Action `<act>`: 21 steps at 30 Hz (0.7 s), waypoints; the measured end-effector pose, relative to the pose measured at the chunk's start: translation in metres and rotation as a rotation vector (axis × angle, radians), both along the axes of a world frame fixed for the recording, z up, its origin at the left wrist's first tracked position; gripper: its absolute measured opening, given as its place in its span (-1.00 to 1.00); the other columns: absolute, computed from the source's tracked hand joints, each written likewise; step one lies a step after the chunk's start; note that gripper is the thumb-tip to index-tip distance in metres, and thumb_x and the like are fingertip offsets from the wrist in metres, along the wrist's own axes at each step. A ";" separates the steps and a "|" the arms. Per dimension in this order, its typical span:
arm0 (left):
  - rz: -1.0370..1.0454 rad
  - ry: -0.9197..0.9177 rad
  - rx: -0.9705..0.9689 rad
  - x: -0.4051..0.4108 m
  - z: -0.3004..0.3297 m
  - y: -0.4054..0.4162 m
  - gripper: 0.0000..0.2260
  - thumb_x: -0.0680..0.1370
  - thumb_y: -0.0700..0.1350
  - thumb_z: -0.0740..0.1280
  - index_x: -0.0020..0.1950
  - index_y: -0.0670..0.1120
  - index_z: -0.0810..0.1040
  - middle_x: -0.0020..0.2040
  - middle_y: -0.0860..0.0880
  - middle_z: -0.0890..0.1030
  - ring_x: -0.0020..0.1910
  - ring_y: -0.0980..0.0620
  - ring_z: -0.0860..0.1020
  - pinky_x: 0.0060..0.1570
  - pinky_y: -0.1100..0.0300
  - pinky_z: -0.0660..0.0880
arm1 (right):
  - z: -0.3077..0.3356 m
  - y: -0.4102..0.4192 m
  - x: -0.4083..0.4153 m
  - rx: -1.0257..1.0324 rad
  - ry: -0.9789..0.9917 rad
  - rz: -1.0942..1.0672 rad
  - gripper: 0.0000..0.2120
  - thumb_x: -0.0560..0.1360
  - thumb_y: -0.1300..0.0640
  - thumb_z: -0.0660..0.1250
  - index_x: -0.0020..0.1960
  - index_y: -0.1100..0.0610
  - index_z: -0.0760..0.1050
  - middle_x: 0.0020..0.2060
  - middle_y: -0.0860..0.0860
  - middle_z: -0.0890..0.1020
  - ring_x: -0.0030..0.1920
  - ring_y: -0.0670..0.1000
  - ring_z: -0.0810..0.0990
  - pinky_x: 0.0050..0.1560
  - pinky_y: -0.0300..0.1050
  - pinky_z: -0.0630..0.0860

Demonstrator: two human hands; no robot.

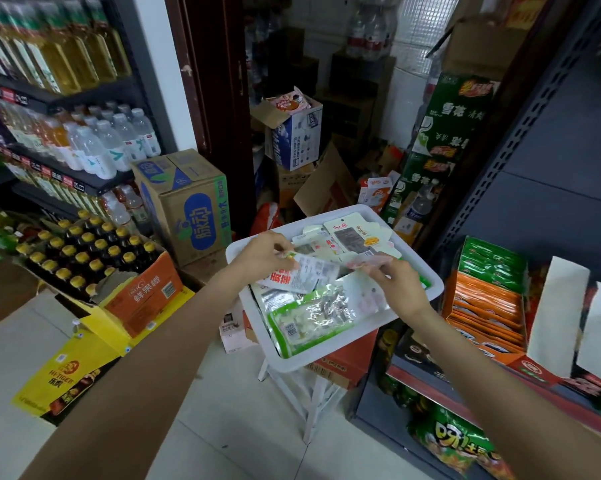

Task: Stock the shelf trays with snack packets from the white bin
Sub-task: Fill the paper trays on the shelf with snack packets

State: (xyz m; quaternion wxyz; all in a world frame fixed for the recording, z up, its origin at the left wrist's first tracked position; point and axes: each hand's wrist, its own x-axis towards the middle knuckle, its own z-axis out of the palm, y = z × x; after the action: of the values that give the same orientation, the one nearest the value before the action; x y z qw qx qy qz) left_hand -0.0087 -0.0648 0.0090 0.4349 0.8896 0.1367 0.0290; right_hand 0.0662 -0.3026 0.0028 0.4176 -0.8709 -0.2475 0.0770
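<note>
1. Many packets remain in my white plastic bin (427, 292); stocking looks barely begun, with the orange cardboard shelf tray (482, 308) part-filled.
2. My left hand (262, 256) pinches a flat white-and-red snack packet (301, 277) over the bin.
3. My right hand (398, 287) pinches a pale pink packet (368, 262).

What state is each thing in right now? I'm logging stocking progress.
white bin: on a white stand, full of packets
white packet with red print: pinched by the left hand, lifted over the bin
pink packet: pinched by the right hand
green-edged packet: lying in the bin
orange shelf tray: already filled with packets
</note>
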 end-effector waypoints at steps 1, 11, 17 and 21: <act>0.047 -0.019 -0.048 0.000 0.004 -0.002 -0.85 0.42 -0.18 0.49 -0.10 -0.16 0.55 -0.05 -0.02 0.50 -0.08 0.04 0.51 -0.09 0.23 0.44 | 0.004 0.000 -0.001 0.046 0.003 -0.025 -0.84 0.58 0.21 0.25 0.04 0.23 0.58 -0.08 0.01 0.65 -0.05 0.04 0.60 -0.05 -0.14 0.47; 0.217 -0.235 -0.324 0.001 0.022 -0.040 -0.73 0.48 -0.07 0.43 -0.21 -0.26 0.50 -0.22 -0.26 0.61 -0.25 -0.05 0.57 -0.24 0.08 0.48 | 0.042 -0.008 -0.004 0.464 0.226 -0.258 -0.86 0.60 0.18 0.20 0.08 0.18 0.50 -0.11 0.00 0.61 -0.15 -0.06 0.59 -0.04 -0.07 0.59; 0.219 -0.390 -0.314 0.010 0.043 -0.078 -0.74 0.45 -0.12 0.46 0.10 -0.01 0.52 -0.04 0.23 0.49 -0.03 0.24 0.52 -0.07 0.17 0.52 | 0.054 -0.041 -0.003 0.449 0.212 -0.296 -0.86 0.61 0.16 0.17 0.10 0.10 0.49 -0.04 -0.02 0.62 -0.05 -0.01 0.61 -0.16 -0.11 0.62; 0.092 -0.333 -0.318 0.024 0.056 -0.114 -0.94 0.47 -0.16 0.44 -0.09 -0.03 0.66 -0.04 0.15 0.59 -0.01 0.18 0.56 -0.19 0.36 0.53 | 0.059 -0.071 -0.006 0.448 0.152 -0.318 -0.84 0.62 0.15 0.16 0.13 0.04 0.48 0.00 -0.07 0.62 0.01 -0.03 0.62 -0.11 -0.05 0.63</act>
State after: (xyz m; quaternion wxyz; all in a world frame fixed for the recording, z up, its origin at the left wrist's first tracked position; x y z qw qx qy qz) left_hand 0.0157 -0.1789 0.0652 0.5844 0.7855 0.1064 0.1734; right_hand 0.0602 -0.3739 0.0618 0.6238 -0.7766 -0.0867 0.0190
